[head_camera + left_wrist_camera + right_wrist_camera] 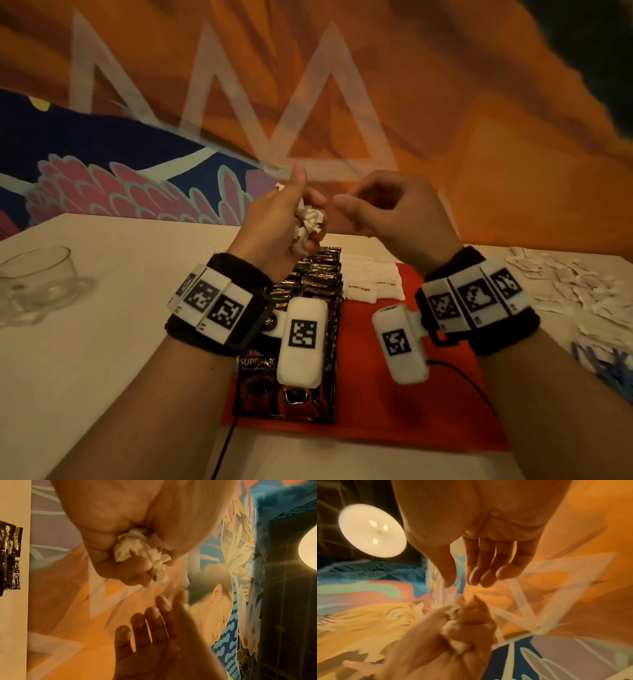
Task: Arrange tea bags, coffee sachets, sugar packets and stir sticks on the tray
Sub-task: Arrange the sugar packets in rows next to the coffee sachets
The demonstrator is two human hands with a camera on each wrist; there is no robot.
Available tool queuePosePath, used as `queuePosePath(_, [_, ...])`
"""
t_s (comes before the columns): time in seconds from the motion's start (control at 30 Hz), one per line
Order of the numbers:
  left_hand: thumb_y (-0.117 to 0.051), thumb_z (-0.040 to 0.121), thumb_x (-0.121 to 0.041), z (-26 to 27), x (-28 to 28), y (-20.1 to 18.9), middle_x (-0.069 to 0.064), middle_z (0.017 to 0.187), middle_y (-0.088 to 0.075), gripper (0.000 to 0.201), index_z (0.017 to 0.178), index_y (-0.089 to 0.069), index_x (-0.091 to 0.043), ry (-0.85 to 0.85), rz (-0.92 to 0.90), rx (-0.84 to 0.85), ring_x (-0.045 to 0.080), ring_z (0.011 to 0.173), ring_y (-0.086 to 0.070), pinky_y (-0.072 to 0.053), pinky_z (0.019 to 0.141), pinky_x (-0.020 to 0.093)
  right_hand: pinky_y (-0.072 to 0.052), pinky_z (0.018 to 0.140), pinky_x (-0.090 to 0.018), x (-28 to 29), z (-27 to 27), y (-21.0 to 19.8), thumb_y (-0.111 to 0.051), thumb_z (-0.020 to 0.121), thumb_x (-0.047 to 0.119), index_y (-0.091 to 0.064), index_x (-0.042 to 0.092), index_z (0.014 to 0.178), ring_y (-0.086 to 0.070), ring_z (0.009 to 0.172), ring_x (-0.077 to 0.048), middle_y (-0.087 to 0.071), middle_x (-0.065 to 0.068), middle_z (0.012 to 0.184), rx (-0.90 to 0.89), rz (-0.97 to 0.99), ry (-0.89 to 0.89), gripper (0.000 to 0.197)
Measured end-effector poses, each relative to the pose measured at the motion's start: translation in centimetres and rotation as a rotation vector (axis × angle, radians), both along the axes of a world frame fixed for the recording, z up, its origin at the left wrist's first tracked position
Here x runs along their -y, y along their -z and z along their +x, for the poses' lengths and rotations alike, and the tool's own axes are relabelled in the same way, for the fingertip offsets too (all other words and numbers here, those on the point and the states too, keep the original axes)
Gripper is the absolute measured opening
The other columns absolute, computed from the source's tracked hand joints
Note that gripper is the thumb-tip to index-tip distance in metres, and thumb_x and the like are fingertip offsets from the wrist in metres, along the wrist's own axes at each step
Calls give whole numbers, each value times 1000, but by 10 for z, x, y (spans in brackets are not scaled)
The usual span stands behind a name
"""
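My left hand (294,219) is raised above the red tray (411,394) and grips a crumpled bunch of white paper packets (308,222); the wad (140,549) shows between its curled fingers in the left wrist view. My right hand (373,209) hovers just right of it, fingers loosely bent and holding nothing (481,569). On the tray lie dark coffee sachets (308,281) in a column on the left and white brown-sugar packets (373,281) beside them at the far end.
A glass cup (37,284) stands at the table's left. Loose white packets (589,294) lie scattered at the right, with blue-striped wrappers (603,366) nearer me. A painted wall rises right behind the white table (120,342).
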State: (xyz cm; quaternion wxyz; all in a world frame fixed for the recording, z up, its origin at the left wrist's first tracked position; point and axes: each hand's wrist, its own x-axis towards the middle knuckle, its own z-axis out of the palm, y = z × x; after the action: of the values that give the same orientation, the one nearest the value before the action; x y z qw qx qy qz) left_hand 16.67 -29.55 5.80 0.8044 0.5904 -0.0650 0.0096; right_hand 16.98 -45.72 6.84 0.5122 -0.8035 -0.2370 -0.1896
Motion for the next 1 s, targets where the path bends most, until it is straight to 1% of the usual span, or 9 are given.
queuePosePath(0.1, [-41,103,-48,-2,3,1,7,70,-56,45,86,-57,-9,34,48,24,14,56,-53,-39,44,21,-57,65,-28,-7,-13,4,-75,79,41,-70,23,81,-67,71,-11,-72,3,77,-34,-61,-31,18])
queuePosePath(0.23, [-44,104,-34,1,8,7,13,83,-56,32,99,-56,-5,20,175,72,13,61,-55,-44,45,22,-58,71,-36,-10,-5,20,-79,80,26,-71,25,76,-68,70,-11,-72,5,73,-31,-53,41,8])
queuePosePath(0.4, [-46,104,-12,2,8,9,9,85,-64,20,94,-64,-9,3,194,81,12,60,-59,-41,41,20,-52,63,-31,-1,5,25,-76,81,10,-69,20,75,-68,74,-18,-72,-2,78,-157,116,4,14])
queuePosePath(0.53, [-49,102,-23,2,8,9,6,83,-69,26,101,-68,-5,12,191,112,11,62,-61,-40,42,18,-54,60,-32,3,7,22,-65,88,-2,-61,10,80,-65,65,-16,-67,-6,75,-292,319,-62,15])
queuePosePath(0.63, [-64,84,-39,2,8,12,-1,77,-68,34,98,-71,-8,2,340,190,10,64,-60,-41,46,20,-53,56,-29,5,9,22,-62,91,0,-59,8,86,-67,60,-17,-68,-6,71,-284,359,-29,10])
queuePosePath(0.7, [-73,76,-36,3,8,15,-5,68,-65,32,97,-73,-12,-47,460,260,8,59,-54,-42,46,21,-53,56,-29,5,10,23,-63,90,0,-60,9,87,-68,60,-16,-69,-8,74,-257,360,-15,10])
queuePosePath(0.8, [-75,84,-22,6,7,17,-8,56,-57,12,92,-75,-12,-159,478,295,6,50,-47,-40,45,21,-53,57,-26,7,11,23,-66,89,1,-60,12,89,-68,61,-11,-70,-7,82,-202,326,12,13])
queuePosePath(0.87, [-70,90,-23,8,6,17,-6,52,-54,12,87,-75,-11,-223,421,270,6,47,-46,-39,44,20,-53,56,-24,11,13,22,-67,88,1,-60,13,90,-65,57,-5,-68,-3,80,-177,309,37,14])
queuePosePath(1.0, [-69,91,-27,9,7,15,11,76,-61,18,89,-72,-9,-236,336,278,7,47,-45,-37,43,21,-53,58,-28,19,17,24,-68,88,3,-63,17,89,-67,66,-10,-70,-3,83,-178,310,72,14])
